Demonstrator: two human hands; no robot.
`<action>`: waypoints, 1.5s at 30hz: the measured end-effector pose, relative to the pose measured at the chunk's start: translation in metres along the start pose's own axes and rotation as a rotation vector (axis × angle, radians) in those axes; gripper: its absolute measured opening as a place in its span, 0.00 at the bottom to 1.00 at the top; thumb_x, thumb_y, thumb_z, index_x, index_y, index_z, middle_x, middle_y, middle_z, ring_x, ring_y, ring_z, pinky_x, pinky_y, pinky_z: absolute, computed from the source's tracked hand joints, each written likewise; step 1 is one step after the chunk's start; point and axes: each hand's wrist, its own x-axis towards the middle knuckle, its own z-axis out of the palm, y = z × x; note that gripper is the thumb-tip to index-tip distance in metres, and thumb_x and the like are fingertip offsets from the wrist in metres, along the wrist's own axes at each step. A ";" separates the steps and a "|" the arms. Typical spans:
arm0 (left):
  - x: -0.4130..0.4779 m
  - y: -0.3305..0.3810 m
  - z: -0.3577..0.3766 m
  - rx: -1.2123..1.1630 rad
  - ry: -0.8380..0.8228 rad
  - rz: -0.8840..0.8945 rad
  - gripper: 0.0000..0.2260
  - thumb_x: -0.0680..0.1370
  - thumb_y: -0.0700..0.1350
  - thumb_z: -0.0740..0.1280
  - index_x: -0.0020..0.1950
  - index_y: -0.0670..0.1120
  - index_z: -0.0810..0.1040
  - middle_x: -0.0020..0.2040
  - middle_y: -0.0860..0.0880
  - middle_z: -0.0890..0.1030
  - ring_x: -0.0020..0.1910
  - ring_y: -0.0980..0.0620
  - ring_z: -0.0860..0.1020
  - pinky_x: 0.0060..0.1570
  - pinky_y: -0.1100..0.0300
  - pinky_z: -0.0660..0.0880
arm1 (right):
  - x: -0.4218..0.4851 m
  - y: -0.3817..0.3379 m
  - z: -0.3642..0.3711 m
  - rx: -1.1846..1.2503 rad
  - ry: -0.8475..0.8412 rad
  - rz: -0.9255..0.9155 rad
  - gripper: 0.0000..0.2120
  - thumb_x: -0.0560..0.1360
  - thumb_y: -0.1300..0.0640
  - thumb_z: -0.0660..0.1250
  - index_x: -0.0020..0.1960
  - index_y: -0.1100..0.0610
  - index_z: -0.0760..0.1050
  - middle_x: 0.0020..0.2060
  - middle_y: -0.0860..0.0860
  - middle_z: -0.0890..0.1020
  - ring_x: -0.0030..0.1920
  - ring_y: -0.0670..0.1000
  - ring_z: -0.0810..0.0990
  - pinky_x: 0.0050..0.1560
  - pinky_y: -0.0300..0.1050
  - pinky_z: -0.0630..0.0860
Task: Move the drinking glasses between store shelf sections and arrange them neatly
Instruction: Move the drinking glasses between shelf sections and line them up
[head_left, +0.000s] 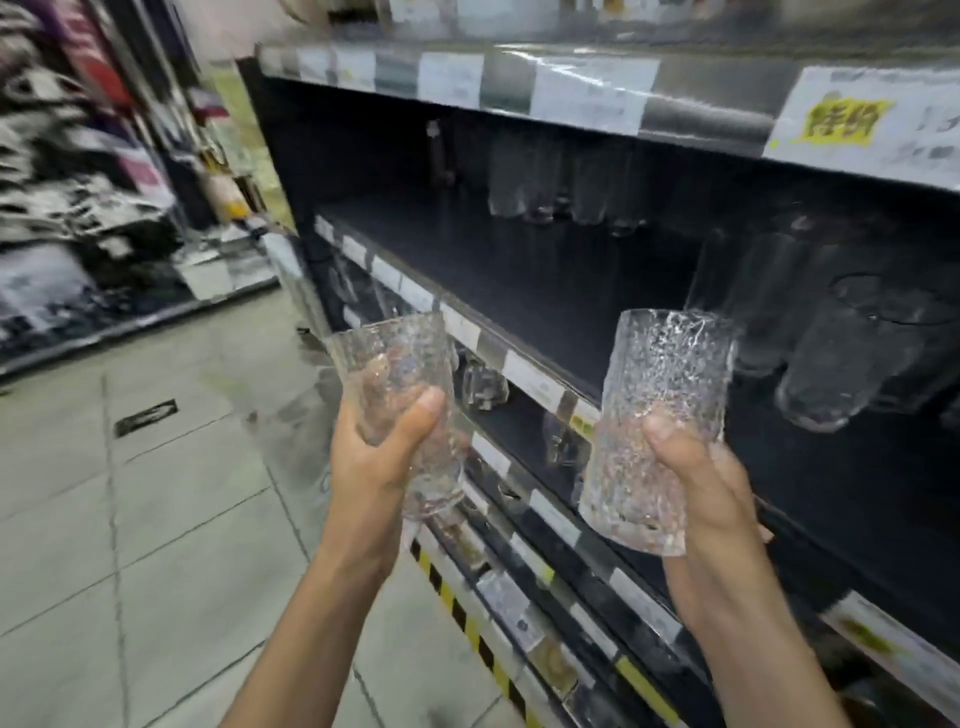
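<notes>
Gripping textured cylindrical glasses (662, 426), both hands (696, 488).

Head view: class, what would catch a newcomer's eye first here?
Two textured clear glasses stand out in the foreground: the left glass gripped by the left hand, the right glass by the right hand. Behind them runs a dark shelf with blurred glasses at its back, and a yellow-marked tag at top right.
</notes>
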 end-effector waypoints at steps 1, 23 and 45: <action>0.002 0.001 -0.012 0.007 0.014 0.002 0.36 0.63 0.61 0.78 0.67 0.52 0.74 0.61 0.43 0.82 0.60 0.36 0.79 0.62 0.35 0.73 | 0.002 0.004 0.013 -0.006 -0.043 0.013 0.33 0.59 0.39 0.77 0.61 0.52 0.80 0.54 0.52 0.86 0.56 0.54 0.84 0.60 0.54 0.78; 0.227 0.014 -0.195 0.099 -0.062 -0.073 0.45 0.61 0.71 0.76 0.71 0.51 0.71 0.68 0.43 0.77 0.66 0.37 0.76 0.64 0.32 0.70 | 0.132 0.082 0.275 -0.103 -0.106 0.069 0.31 0.65 0.37 0.71 0.65 0.47 0.77 0.57 0.49 0.84 0.59 0.54 0.82 0.63 0.64 0.73; 0.492 -0.018 -0.094 0.132 -0.452 -0.129 0.38 0.58 0.81 0.64 0.60 0.61 0.75 0.59 0.54 0.81 0.59 0.53 0.81 0.64 0.45 0.75 | 0.331 0.093 0.312 -0.145 0.334 0.027 0.22 0.62 0.36 0.70 0.52 0.36 0.68 0.47 0.30 0.71 0.46 0.32 0.69 0.61 0.45 0.62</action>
